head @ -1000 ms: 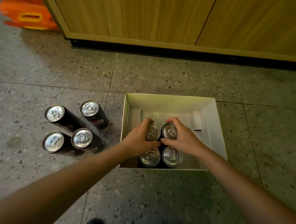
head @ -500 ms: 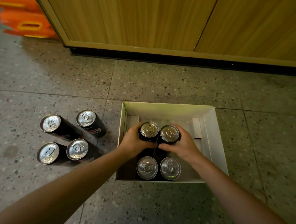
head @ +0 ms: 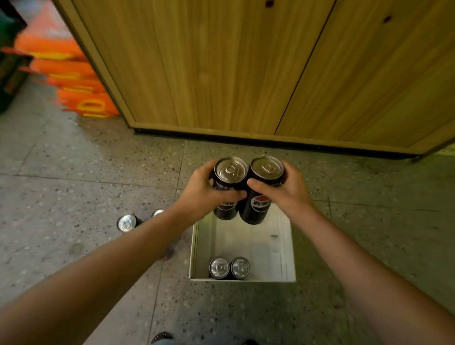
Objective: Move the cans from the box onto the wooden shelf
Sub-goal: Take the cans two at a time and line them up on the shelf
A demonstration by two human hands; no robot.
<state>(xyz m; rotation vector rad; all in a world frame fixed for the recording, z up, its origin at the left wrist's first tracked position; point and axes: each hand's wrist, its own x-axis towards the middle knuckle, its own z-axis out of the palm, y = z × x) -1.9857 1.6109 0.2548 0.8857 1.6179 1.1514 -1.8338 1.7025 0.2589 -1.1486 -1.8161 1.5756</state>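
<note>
two cans remain upright at the near wall of the white box; above it, left hand and right hand each clasp one raised can, sides touching. risk: one-handed grips may slip, or cans knock the wooden cabinet beyond.

Dim, warm-greenish indoor light, source not visible. Soft shadows only; a faint dark patch on the speckled floor under the left forearm. Silver can lids catch mild highlights, no hard glare. White box interior is the brightest area, slightly washed out. Strong wide-angle distortion: wooden panel edges splay outward, forearms stretch huge at the bottom corners. Orange crates at left are smeared by motion blur; the edges are soft overall.
</note>
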